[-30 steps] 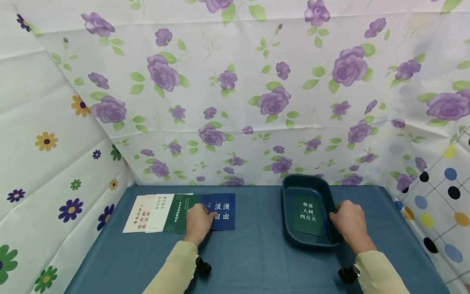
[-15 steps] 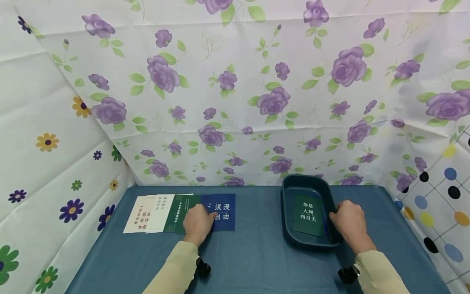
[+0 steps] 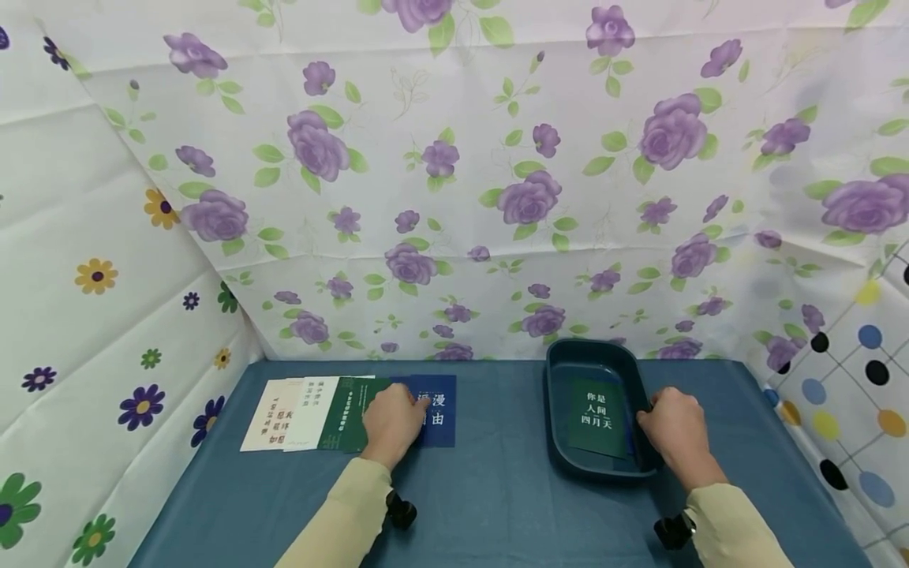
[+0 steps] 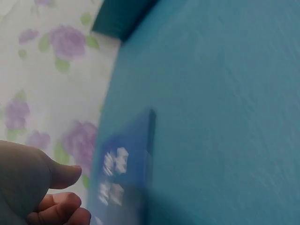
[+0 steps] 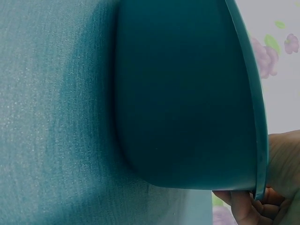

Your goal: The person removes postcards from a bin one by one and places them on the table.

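Note:
My left hand (image 3: pixel 393 424) hovers over the left part of a blue card (image 3: pixel 444 412) with white characters, hiding some of it. In the left wrist view the thumb and the loosely curled fingers stand apart with nothing seen between them, beside the blurred blue card (image 4: pixel 123 176). With its fingers curled over the rim, my right hand (image 3: pixel 676 430) grips the right side of a dark teal tray (image 3: pixel 552 430). Inside that tray lies a green card (image 3: pixel 596 434), and a sliver of blue shows at its right edge. The right wrist view shows the tray's outer wall (image 5: pixel 187 103).
Left of my left hand, a green card (image 3: pixel 337 422), a white card (image 3: pixel 304 422) and a cream card (image 3: pixel 266 426) overlap in a row. The blue-covered table (image 3: pixel 497 497) ends at a flowered cloth wall (image 3: pixel 469 197) behind, with patterned cloth on both sides.
My left hand has shifted slightly right over the blue card, covering more of its characters. The right hand and the tray have stayed in place.

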`<state>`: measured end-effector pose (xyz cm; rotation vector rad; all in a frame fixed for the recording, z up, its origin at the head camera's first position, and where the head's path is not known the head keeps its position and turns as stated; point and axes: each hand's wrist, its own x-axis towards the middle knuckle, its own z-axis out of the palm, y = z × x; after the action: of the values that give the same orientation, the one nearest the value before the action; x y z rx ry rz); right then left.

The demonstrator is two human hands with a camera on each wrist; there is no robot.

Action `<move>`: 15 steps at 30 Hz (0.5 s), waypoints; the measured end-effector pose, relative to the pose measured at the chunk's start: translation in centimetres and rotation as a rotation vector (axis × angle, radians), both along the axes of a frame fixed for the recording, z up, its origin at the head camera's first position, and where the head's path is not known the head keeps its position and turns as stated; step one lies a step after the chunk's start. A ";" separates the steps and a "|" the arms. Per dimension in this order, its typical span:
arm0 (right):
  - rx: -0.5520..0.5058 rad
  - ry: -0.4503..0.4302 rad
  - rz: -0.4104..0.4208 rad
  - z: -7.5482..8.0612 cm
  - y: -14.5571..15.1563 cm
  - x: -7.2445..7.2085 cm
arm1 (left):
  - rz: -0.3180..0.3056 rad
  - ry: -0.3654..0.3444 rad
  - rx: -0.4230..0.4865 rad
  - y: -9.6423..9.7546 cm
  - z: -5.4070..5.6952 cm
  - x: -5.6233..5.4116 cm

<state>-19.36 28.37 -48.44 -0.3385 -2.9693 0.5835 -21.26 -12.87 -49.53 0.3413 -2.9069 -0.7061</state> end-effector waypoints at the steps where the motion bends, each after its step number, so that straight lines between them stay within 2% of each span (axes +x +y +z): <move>1: 0.001 0.002 0.000 0.0 0.0 0.0 | -0.012 0.018 0.002 0.5 0.5 0.0; 6: 0.008 0.012 0.007 0.0 0.1 0.0 | -0.101 0.118 0.031 3.1 3.1 0.0; 9: 0.010 0.009 0.009 0.0 0.1 0.0 | -0.164 0.153 0.059 4.9 4.5 0.1; 15: 0.010 -0.006 0.002 -0.1 -0.1 0.0 | -0.262 0.219 0.085 8.7 6.4 0.2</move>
<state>-19.40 28.32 -48.51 -0.3366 -2.9774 0.5693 -21.11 -4.18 -43.15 -0.1071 -2.7433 -0.8466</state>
